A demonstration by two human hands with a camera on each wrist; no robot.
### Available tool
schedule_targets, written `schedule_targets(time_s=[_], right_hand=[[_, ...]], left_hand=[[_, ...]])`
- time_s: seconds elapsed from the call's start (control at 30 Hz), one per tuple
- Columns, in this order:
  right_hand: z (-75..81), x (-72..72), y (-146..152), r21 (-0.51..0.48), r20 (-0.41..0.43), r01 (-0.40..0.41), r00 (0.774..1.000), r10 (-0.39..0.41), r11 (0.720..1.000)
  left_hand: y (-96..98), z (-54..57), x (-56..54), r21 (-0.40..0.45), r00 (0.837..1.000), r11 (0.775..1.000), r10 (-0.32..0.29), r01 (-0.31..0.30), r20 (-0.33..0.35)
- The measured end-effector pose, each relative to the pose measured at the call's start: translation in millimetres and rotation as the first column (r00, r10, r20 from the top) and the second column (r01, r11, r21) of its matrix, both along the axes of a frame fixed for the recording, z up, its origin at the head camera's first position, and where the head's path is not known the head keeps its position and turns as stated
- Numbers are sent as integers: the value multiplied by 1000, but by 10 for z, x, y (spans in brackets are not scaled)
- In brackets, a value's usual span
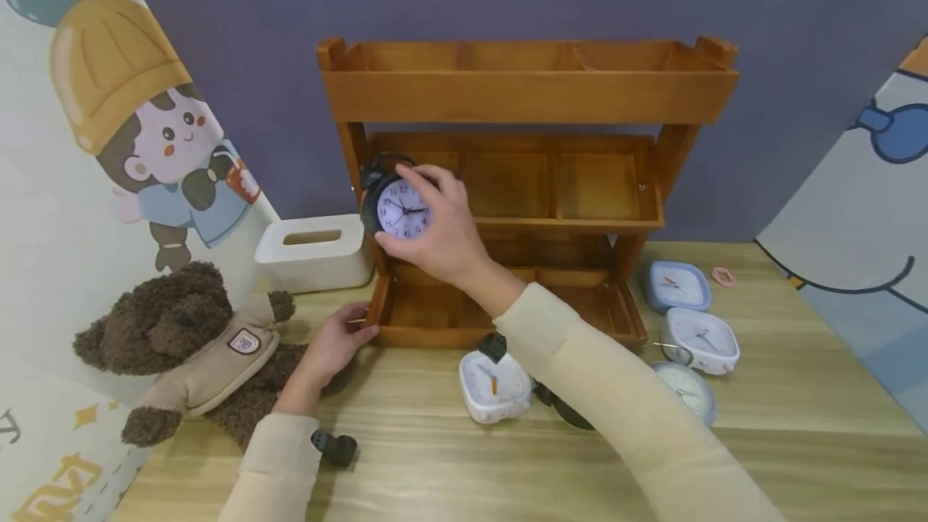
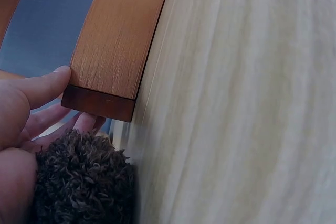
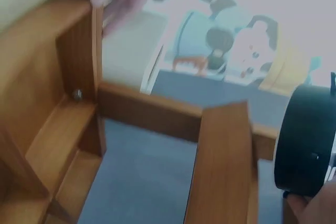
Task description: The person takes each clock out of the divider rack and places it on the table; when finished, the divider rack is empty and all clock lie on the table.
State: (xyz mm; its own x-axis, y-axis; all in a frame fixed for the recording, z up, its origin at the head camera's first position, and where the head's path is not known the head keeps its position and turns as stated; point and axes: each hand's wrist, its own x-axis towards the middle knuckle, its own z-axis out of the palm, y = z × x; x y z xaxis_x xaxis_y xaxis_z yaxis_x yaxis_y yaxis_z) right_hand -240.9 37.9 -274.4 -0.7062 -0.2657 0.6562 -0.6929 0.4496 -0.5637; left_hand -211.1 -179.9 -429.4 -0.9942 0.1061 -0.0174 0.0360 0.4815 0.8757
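Observation:
My right hand (image 1: 442, 224) holds a black twin-bell alarm clock (image 1: 403, 208) with a white dial, thumb below and fingers above. The clock is in front of the left end of the middle tier of a brown wooden shelf (image 1: 529, 99). In the right wrist view the clock's dark round case (image 3: 304, 140) shows at the right edge. My left hand (image 1: 337, 345) grips the lower left front corner of the shelf. The left wrist view shows the thumb on one side of the wooden end (image 2: 113, 40) and fingers on the other.
A brown teddy bear (image 1: 225, 369) lies at left, beside a white tissue box (image 1: 319, 252). In front of the shelf lie a white clock (image 1: 495, 387) and a dark object partly under my sleeve. Several clocks, including a blue one (image 1: 677, 286), and a pink ring (image 1: 722, 276) are at right.

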Motion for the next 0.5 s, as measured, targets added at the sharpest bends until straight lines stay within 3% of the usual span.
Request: schedule_targets(time_s=[0.23,0.5], right_hand=[[-217,403,77,81,142,-133,983,121,988],[-570,742,196,247,328,-225,935,137,942]], left_hand=[[7,18,-11,-11,1000,1000,21,-21,17],[14,-17,-7,54,1000,998,30,-30,8]])
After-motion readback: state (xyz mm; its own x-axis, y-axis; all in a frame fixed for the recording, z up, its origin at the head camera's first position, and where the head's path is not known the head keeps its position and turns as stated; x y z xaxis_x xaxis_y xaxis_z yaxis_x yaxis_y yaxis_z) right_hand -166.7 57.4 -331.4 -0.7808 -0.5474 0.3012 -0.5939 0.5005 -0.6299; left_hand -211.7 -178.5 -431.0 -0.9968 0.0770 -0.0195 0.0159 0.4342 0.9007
